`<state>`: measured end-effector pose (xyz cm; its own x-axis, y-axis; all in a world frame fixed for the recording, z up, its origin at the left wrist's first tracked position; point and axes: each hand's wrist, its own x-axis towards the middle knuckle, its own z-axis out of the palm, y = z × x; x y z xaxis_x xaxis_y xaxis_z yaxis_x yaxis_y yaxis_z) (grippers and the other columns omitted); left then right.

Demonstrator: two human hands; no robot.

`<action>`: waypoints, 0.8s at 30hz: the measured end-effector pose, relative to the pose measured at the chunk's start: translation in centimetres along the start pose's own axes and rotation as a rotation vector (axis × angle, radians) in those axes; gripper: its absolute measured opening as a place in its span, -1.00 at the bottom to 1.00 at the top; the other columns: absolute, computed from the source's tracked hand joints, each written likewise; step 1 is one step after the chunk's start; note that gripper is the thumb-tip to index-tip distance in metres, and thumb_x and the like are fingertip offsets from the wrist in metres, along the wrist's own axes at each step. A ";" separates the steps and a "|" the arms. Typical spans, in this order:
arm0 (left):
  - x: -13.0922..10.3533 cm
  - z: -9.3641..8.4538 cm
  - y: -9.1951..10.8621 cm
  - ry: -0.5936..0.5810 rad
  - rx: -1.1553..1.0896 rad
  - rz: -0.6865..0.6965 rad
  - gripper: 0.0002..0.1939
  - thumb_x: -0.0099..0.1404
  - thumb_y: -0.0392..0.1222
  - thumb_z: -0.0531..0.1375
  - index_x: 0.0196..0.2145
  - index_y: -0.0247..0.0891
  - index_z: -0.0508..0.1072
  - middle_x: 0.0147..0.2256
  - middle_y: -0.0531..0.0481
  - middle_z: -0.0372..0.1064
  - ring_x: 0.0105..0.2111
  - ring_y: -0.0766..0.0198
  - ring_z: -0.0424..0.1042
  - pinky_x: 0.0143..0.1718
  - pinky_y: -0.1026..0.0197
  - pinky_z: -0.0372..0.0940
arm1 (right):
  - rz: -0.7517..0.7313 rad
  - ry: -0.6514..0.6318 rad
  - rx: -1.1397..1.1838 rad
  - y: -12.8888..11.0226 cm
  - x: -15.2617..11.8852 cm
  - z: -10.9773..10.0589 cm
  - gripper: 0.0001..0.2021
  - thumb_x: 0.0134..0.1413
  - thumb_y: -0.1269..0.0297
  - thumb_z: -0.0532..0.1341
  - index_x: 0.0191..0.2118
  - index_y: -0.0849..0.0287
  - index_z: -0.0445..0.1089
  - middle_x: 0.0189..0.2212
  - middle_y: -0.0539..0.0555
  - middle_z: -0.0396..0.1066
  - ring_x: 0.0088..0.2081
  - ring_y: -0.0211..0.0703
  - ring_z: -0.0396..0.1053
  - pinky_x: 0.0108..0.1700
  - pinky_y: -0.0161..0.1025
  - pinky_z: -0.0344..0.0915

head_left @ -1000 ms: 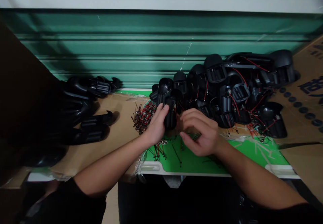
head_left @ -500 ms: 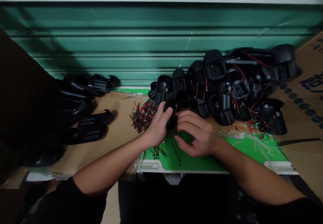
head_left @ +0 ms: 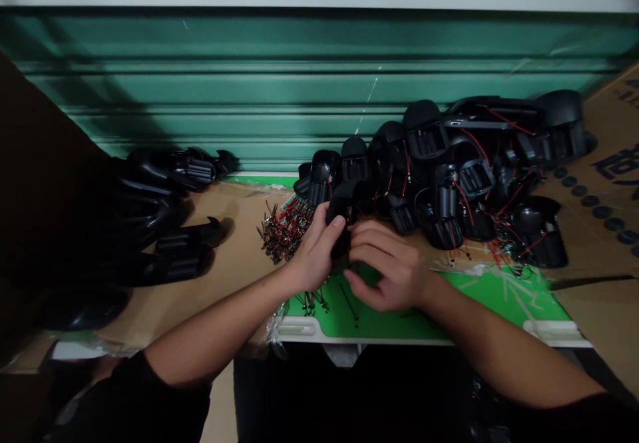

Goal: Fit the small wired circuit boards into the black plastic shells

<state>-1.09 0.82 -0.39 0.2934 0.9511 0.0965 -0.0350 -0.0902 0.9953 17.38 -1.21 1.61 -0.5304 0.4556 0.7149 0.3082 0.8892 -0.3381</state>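
Observation:
A black plastic housing (head_left: 341, 211) is gripped in my left hand (head_left: 315, 247), with the thumb lying on its near side. My right hand (head_left: 383, 265) is at the housing's right side, its fingers curled and their tips close to the housing. Whatever those fingertips pinch is too small to make out. Left of my left hand lies a heap of red and black wires with small connectors (head_left: 283, 233). More short wires (head_left: 313, 302) rest on the green board (head_left: 372, 323) beneath my hands.
Many black housings with red wires (head_left: 446, 190) are piled at the right back. Dark black shells (head_left: 182, 243) lie on cardboard (head_left: 234, 230) at left. A printed cardboard box (head_left: 616, 163) stands right, and a green ribbed wall (head_left: 274, 90) behind.
The view has shifted very slightly. The housing and my left thumb have moved a little, while my right hand stays beside the housing with almost the same finger pose.

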 end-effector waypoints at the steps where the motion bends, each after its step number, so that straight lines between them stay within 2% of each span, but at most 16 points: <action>1: 0.0 0.0 0.0 -0.004 0.008 0.000 -0.51 0.57 0.15 0.04 0.24 -0.24 0.30 0.11 -0.16 0.40 0.10 0.07 0.36 0.23 0.03 0.21 | 0.002 0.000 -0.003 0.0 0.0 0.0 -0.84 0.08 0.45 0.33 -0.21 0.16 0.40 -0.30 0.17 0.44 -0.12 0.09 0.45 -0.01 0.14 0.57; 8: -0.1 0.0 0.3 -0.013 0.038 -0.003 -0.52 0.57 0.15 0.03 0.21 -0.25 0.30 0.06 -0.15 0.42 0.06 0.08 0.36 0.18 0.04 0.24 | 0.012 -0.010 -0.017 -0.1 0.0 -0.1 -0.85 0.10 0.45 0.32 -0.21 0.12 0.40 -0.30 0.15 0.44 -0.13 0.08 0.45 -0.03 0.12 0.57; 18: -0.2 0.0 0.2 -0.032 0.085 0.006 -0.48 0.58 0.15 0.01 0.26 -0.28 0.27 0.11 -0.18 0.41 0.11 0.07 0.37 0.21 0.04 0.23 | 0.025 -0.032 -0.027 0.0 -0.1 0.1 -0.86 0.09 0.43 0.34 -0.21 0.17 0.43 -0.31 0.19 0.45 -0.16 0.08 0.43 -0.08 0.09 0.55; 21: -0.1 0.1 0.4 -0.009 0.082 -0.008 -0.48 0.57 0.15 0.01 0.25 -0.27 0.31 0.14 -0.17 0.43 0.15 0.08 0.37 0.25 0.06 0.22 | 0.017 -0.014 -0.009 0.0 0.0 0.0 -0.86 0.09 0.46 0.33 -0.23 0.14 0.42 -0.32 0.15 0.46 -0.17 0.06 0.45 -0.08 0.08 0.54; 24: 0.2 0.1 0.7 0.075 0.075 -0.079 -0.50 0.54 0.17 0.05 0.17 -0.26 0.41 0.19 -0.16 0.44 0.21 0.04 0.37 0.28 0.05 0.23 | 0.043 0.059 -0.010 0.2 0.1 -0.4 -0.84 0.08 0.49 0.34 -0.26 0.11 0.41 -0.36 0.10 0.46 -0.23 0.01 0.45 -0.08 0.07 0.51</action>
<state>-0.93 0.91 0.30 0.2197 0.9754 0.0200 0.0580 -0.0335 0.9978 17.68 -1.03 1.86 -0.4688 0.4897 0.7351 0.3376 0.8684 -0.3632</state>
